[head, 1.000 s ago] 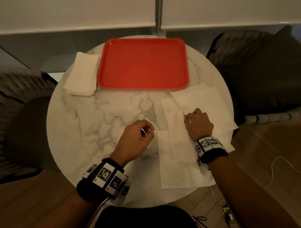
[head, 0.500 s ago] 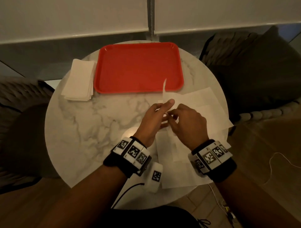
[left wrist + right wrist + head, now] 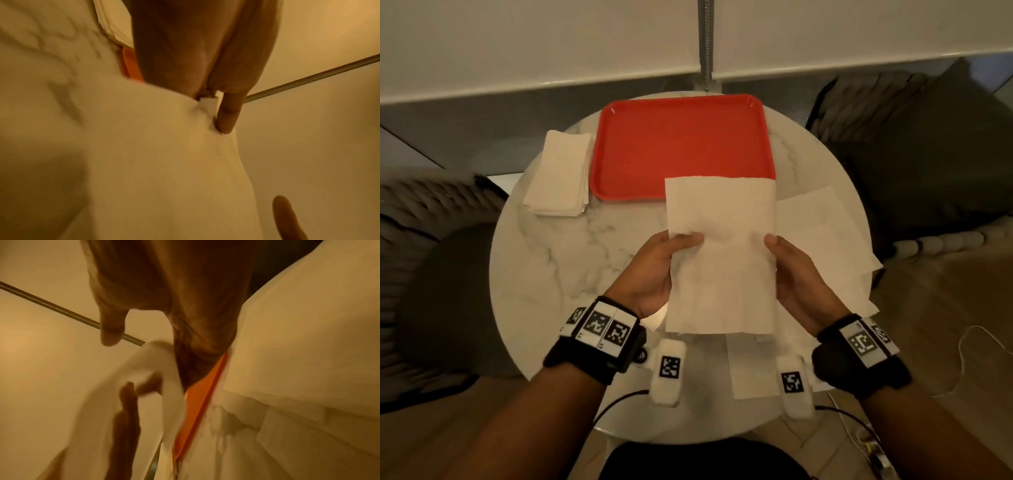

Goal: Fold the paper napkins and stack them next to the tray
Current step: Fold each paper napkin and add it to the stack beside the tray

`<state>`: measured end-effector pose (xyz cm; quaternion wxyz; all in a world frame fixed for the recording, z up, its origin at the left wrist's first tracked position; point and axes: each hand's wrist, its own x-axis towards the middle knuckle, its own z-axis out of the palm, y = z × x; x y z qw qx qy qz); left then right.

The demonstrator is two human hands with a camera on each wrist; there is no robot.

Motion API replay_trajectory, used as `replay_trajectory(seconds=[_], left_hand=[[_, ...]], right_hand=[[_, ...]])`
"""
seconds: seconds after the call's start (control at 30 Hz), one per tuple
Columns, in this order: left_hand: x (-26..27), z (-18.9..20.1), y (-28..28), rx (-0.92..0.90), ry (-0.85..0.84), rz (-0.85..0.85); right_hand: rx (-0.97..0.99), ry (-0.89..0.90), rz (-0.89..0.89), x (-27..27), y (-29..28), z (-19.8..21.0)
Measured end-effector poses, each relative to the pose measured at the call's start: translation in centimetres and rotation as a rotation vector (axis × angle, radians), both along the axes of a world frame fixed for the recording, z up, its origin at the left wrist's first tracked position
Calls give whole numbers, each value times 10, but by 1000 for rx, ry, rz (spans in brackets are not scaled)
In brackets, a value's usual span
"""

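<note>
Both hands hold one white paper napkin up above the marble table, spread flat between them. My left hand pinches its left edge, thumb on top; the left wrist view shows the thumb pressed into the napkin. My right hand pinches the right edge, and in the right wrist view the napkin runs between its fingers. The red tray lies at the table's far side, its near right corner hidden by the held napkin. A stack of folded napkins lies left of the tray.
Several unfolded napkins lie on the right part of the round marble table, some reaching over its edge. Dark cushioned seats stand left and right. A cable lies on the wooden floor at the right.
The left hand came across to the right hand at the loose napkins, and together they lifted one napkin off the table. It is now held spread between both hands.
</note>
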<state>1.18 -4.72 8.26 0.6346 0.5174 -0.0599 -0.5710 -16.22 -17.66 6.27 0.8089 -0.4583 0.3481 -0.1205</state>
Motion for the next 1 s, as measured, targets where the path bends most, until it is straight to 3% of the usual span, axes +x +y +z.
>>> replay_trajectory(seconds=[0.07,0.2,0.37,0.43,0.57,0.6,0.73,0.77,0.83,0.9,1.0], left_hand=[[10,-5,9,104,-180,28],[30,-17,27,320,-719,36],[43,-10,46,305,-965,40],[44,-3,52,255,-959,3],[54,7,65,107,-574,-149],[62,7,70,77,-551,-145],[110,-7,92,138,-783,82],[123,-12,97,178,-756,79],[142,-18,104,209,-592,-71],[157,-23,108,181,-560,-219],[195,-32,99,202,-609,-157]], right_hand=[[-74,21,-32,7,6,3],[-221,116,-107,24,14,-6],[-294,182,-88,55,46,-7],[-283,184,-63,73,63,-6],[-43,47,-72,111,96,-1],[-59,41,-87,119,102,0],[-235,103,-129,141,124,-3],[-249,110,-140,147,128,-4],[-271,121,-130,158,137,-3],[-294,149,-91,168,145,0],[-306,237,-51,169,150,3]])
